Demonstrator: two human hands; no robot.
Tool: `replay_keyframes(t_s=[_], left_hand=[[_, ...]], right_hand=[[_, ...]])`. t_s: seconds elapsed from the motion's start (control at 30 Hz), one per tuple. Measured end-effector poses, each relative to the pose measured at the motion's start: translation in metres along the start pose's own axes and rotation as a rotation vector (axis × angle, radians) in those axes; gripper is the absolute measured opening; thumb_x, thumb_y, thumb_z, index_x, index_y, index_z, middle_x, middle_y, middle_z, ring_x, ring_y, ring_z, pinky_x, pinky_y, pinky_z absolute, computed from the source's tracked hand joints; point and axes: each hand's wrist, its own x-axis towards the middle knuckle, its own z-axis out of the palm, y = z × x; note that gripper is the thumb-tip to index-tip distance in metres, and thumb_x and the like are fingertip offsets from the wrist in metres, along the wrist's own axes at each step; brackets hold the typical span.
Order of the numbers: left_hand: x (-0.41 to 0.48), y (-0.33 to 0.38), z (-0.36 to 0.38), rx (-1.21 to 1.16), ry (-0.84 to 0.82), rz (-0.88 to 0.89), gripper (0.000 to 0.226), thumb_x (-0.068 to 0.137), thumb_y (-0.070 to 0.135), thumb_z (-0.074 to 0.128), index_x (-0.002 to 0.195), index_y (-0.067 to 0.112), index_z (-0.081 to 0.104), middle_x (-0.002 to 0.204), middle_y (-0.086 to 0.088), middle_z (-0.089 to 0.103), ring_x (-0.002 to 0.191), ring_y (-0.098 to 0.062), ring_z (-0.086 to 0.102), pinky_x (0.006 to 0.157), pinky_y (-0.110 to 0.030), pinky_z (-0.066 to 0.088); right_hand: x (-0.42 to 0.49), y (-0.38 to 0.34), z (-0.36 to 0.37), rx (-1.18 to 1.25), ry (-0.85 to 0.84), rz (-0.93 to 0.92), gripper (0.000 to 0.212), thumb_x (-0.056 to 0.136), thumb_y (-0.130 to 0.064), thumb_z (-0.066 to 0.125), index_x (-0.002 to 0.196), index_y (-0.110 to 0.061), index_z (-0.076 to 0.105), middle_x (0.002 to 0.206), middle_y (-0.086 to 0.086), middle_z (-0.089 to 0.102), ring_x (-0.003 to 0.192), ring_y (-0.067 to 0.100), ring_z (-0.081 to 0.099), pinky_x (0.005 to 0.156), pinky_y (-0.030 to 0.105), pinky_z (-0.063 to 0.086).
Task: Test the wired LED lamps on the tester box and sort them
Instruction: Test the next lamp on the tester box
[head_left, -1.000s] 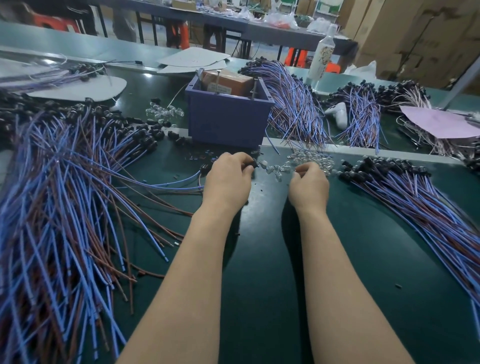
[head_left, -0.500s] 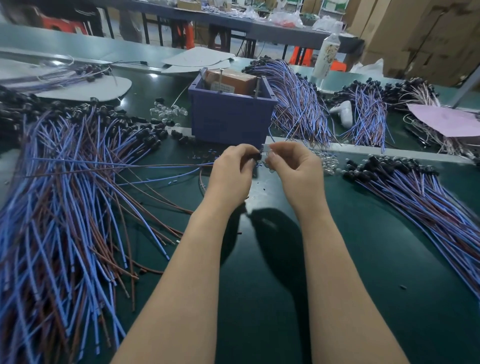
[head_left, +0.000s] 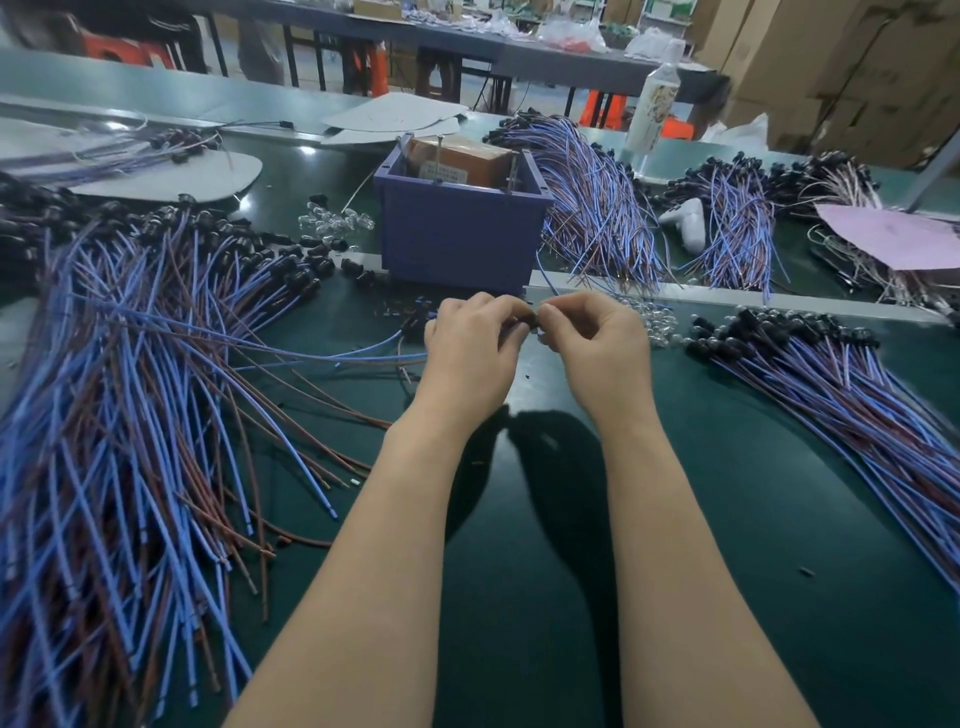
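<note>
Between left hand (head_left: 467, 356) and right hand (head_left: 597, 348) sits the lamp (head_left: 531, 318), pinched by both.

Dark green bench top (head_left: 701, 545): smooth, semi-gloss, w/ light glare. Blue-violet plastic tester box (head_left: 457, 244): matt, smooth. Blue & brown wire bundle (head_left: 104, 415): smooth plastic insulation. Black lamp holders (head_left: 291, 270): plastic, slight sheen. Small clear bulbs (head_left: 335, 221): glossy, glass-like. Pink sheet (head_left: 893, 234): matt paper.

The right hand (head_left: 597, 353) left the clear bulbs (head_left: 658, 326), meeting the left hand (head_left: 467, 353) on a lamp (head_left: 529, 318).
</note>
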Motion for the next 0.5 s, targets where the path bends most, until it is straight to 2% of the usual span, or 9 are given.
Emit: replay_keyframes(t_s=[0.1,0.2,0.3,0.5], left_hand=[[-0.0006,-0.0009,-0.0006,0.058,-0.008,-0.033,0.022,0.097,0.033,0.048,0.112,0.028,0.063,0.105,0.009,0.066,0.112,-0.020,0.046,0.091,-0.031,0.022],[-0.0014,-0.0001,-0.0038,-0.018,-0.069,-0.042,0.020,0.097,0.031,0.048,0.108,0.025,0.063,0.094,0.007,0.070,0.105,-0.019,0.055,0.101,-0.038,0.030],[-0.0023,0.0025,-0.0066,-0.090,-0.090,-0.009,0.020,0.096,0.025,0.051,0.108,0.017,0.064,0.093,0.002,0.070,0.102,-0.025,0.057,0.099,-0.044,0.038],[0.0000,0.0004,-0.0080,-0.045,-0.135,-0.013,0.019,0.097,0.024,0.050,0.107,0.016,0.064,0.098,-0.001,0.070,0.105,-0.027,0.055,0.098,-0.043,0.038]], right_hand=[[0.0011,0.0034,-0.0027,0.122,-0.005,0.066,0.013,0.089,-0.012,0.062,0.078,-0.018,0.066,0.072,-0.001,0.067,0.064,0.006,0.062,0.072,0.026,0.054],[0.0001,0.0069,-0.0023,0.199,-0.022,0.112,0.014,0.090,-0.011,0.062,0.078,-0.017,0.066,0.069,-0.002,0.065,0.059,0.000,0.058,0.066,0.017,0.052],[0.0002,0.0075,-0.0025,0.271,-0.034,0.146,0.012,0.090,-0.012,0.061,0.080,-0.014,0.066,0.068,-0.001,0.063,0.057,0.000,0.055,0.063,0.013,0.048],[0.0005,0.0093,-0.0007,0.200,-0.076,0.127,0.010,0.092,-0.010,0.058,0.083,-0.010,0.063,0.067,-0.001,0.060,0.052,-0.005,0.052,0.058,0.011,0.045]])
